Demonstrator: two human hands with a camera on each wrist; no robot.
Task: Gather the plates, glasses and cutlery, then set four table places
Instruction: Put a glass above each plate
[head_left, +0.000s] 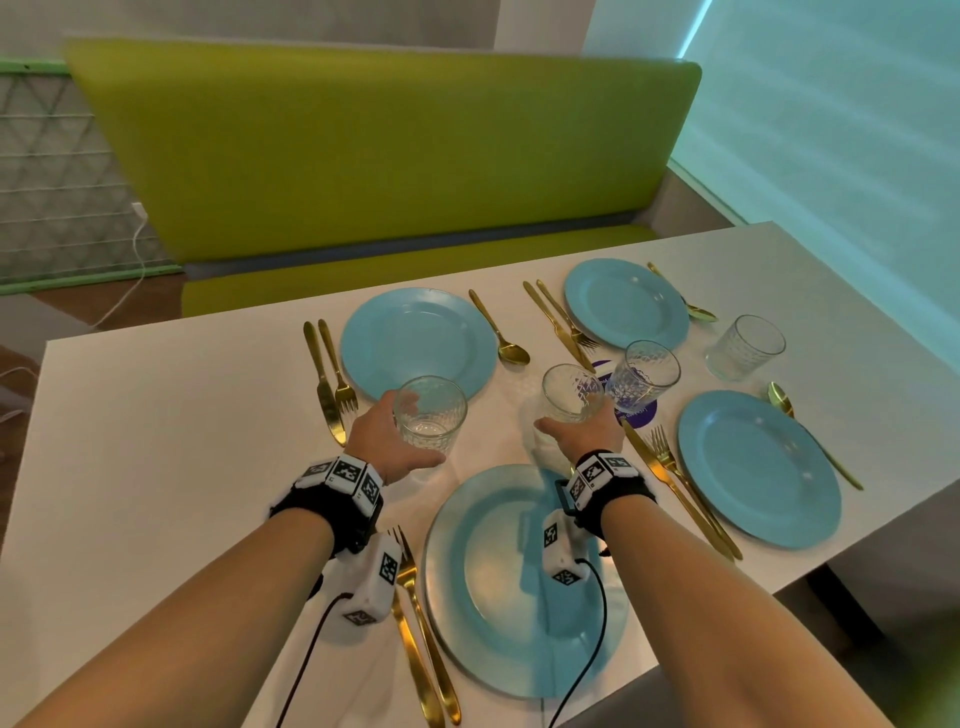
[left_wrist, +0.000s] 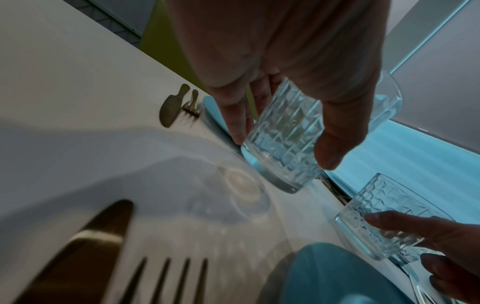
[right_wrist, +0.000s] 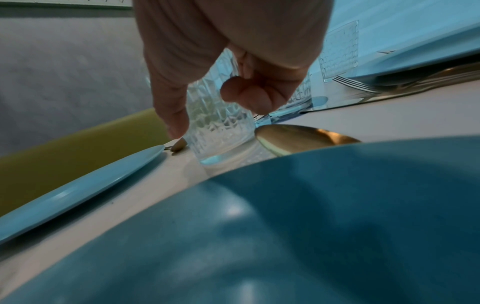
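Four blue plates lie on the white table: near, far left, far right and right. Gold cutlery lies beside each. My left hand grips a patterned glass between thumb and fingers, just off the table beside the far left plate. My right hand grips a second glass above the near plate, its base low by a gold spoon. Two more glasses stand free between the right-hand plates.
A green bench runs along the table's far side. A purple round sticker shows under the middle glass. A knife and fork lie left of my left hand; another pair lies right of my right wrist.
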